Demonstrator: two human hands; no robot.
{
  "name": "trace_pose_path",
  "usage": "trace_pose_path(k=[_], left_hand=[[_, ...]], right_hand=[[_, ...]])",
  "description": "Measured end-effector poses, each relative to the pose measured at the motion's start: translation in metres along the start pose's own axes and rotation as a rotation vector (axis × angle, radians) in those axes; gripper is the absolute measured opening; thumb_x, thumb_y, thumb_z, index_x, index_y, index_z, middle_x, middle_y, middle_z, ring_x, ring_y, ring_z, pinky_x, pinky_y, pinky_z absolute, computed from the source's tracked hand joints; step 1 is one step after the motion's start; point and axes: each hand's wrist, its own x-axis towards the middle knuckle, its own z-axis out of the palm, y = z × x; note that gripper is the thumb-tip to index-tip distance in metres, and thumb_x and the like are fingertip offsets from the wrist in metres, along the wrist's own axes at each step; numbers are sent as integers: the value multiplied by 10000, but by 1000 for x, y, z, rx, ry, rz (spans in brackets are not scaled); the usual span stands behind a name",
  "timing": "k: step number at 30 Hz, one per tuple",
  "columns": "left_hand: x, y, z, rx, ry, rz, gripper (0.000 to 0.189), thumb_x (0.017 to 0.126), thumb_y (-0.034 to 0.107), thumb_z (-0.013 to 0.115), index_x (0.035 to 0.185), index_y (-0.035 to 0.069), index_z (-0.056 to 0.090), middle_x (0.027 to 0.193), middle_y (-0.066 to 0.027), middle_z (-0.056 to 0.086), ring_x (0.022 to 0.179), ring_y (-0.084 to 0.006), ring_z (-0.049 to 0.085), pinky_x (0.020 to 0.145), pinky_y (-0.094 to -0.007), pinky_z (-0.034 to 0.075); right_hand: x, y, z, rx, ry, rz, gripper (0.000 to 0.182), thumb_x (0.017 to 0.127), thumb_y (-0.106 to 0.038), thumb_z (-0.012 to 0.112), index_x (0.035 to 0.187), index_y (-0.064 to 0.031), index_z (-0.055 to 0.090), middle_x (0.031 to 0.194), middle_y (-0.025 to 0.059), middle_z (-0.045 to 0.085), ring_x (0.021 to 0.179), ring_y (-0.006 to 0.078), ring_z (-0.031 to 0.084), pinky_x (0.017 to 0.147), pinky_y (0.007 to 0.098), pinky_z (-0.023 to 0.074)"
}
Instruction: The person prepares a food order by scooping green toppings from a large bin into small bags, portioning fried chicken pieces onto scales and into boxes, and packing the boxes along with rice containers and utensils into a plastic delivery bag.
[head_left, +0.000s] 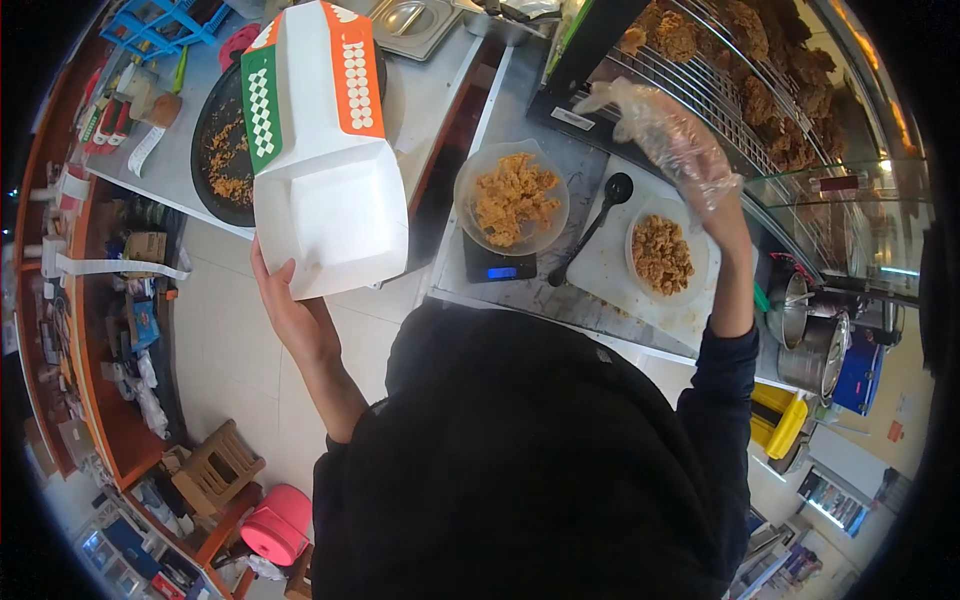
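Observation:
My left hand (289, 300) grips the near corner of an open paperboard takeaway box (345, 214). Its inside is white and bare, and its raised lid has green and orange printed panels. A loose clear plastic glove covers my right hand (671, 142), which is at the lower front of a glass display case (817, 184). Its fingers point left, somewhat apart, with nothing visible in them. Pieces of fried chicken (750, 97) lie on the wire racks (697, 94) inside the case.
A bowl of crispy chicken pieces (517, 199) rests on a digital scale (499, 271). Beside it are a black spoon (596, 225), a white cutting board (600, 259) and a bowl of small browned pieces (661, 255). A dark pan (217, 169) with crumbs stands behind the box.

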Motion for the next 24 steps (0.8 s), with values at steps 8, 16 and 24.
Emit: trace_pose_path(k=[8,16,24], left_hand=[[4,-1,-7,19,-4,33,556,791,97,419,1336,38,325,1292,-115,416,1196,-234,418,989,-340,355],[6,-4,-10,3,11,35,541,790,89,433,1320,26,343,1287,-114,424,1192,-238,419,982,-339,364],[10,-8,-7,-32,37,-11,537,784,90,436,1310,26,348,1301,-131,401,1203,-246,408,995,-353,348]], right_hand=[[5,40,36,254,91,-108,359,888,-287,575,1181,-82,549,1076,117,611,990,208,575,842,302,444],[44,57,-24,-165,498,-242,347,838,-223,647,1102,-7,583,986,93,639,909,131,583,792,262,454],[17,70,-7,117,510,55,348,813,-249,675,1069,-22,609,948,95,647,836,151,584,762,275,457]])
